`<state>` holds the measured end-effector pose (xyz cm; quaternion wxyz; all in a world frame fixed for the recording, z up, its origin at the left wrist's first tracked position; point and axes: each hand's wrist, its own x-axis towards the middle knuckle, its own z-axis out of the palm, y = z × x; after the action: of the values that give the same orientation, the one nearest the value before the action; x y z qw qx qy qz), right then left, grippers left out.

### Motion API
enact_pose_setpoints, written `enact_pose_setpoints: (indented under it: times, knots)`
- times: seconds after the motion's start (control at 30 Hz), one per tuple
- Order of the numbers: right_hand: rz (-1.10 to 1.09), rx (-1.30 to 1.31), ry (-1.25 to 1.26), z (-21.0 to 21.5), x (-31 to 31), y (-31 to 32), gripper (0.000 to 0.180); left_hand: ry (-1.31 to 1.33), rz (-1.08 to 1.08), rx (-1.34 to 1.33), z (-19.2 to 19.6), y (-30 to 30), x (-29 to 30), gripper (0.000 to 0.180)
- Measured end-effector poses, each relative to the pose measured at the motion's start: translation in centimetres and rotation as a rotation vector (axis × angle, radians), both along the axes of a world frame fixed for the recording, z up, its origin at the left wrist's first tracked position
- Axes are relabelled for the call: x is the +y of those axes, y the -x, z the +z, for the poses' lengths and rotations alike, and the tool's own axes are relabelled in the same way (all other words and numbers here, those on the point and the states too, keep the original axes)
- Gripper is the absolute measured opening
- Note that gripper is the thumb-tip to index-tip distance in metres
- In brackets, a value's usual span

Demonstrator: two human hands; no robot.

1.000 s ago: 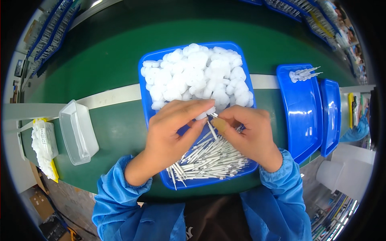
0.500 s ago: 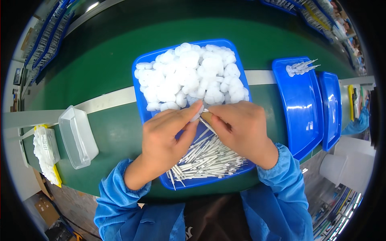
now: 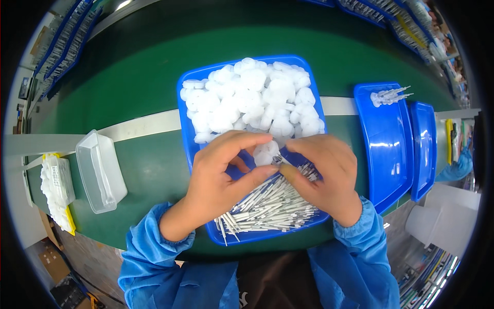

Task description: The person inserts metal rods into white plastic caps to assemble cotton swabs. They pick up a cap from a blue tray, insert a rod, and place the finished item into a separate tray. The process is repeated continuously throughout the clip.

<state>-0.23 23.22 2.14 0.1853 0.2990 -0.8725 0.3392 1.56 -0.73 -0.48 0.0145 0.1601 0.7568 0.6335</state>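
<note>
A translucent white, rounded plastic piece (image 3: 266, 152) is held between the thumb and fingers of my left hand (image 3: 216, 167). My right hand (image 3: 332, 170) pinches a thin stick (image 3: 280, 159) whose tip meets that piece. How far the two are joined I cannot make out. Both hands are over a blue tray (image 3: 184, 129). Its far part holds a heap of similar white pieces (image 3: 242, 95), while a pile of slim white sticks with dark ends (image 3: 267, 206) lies in its near part.
To the right, a blue tray (image 3: 386, 154) bears a small bunch of sticks with white ends (image 3: 391, 96); another blue tray (image 3: 423, 149) is beside it. At left stand a clear plastic box (image 3: 101, 170) and white pieces (image 3: 54, 180) on yellow. Another person's blue sleeve (image 3: 459, 166) shows far right.
My hands have come slightly nearer and right, with the fingers spread wider, so the white piece and stick show more plainly. The view has shifted a little.
</note>
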Motion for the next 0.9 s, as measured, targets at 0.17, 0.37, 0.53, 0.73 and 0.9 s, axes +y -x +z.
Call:
enact_pose_setpoints:
  times: [0.17,0.37,0.53,0.73,0.9]
  knots:
    - [0.084,0.157,-0.132,0.0,0.5,-0.5,0.056,0.053,-0.006,0.127,0.5,0.3,0.0,0.059]
    - [0.067,0.130,-0.156,-0.8,0.7,-0.4,0.059,0.067,-0.019,0.104,0.6,0.1,0.0,0.060]
    - [0.084,0.052,-0.097,-0.3,0.4,-0.3,0.060,0.033,-0.017,0.022,0.8,-0.1,0.3,0.061]
    - [0.167,0.108,-0.154,-0.5,3.0,-0.8,0.052,-0.010,-0.104,0.129,0.1,0.6,-0.3,0.046]
    - [0.245,0.139,-0.360,0.5,2.0,-0.7,0.035,-0.077,0.026,0.069,0.1,0.8,-1.0,0.027]
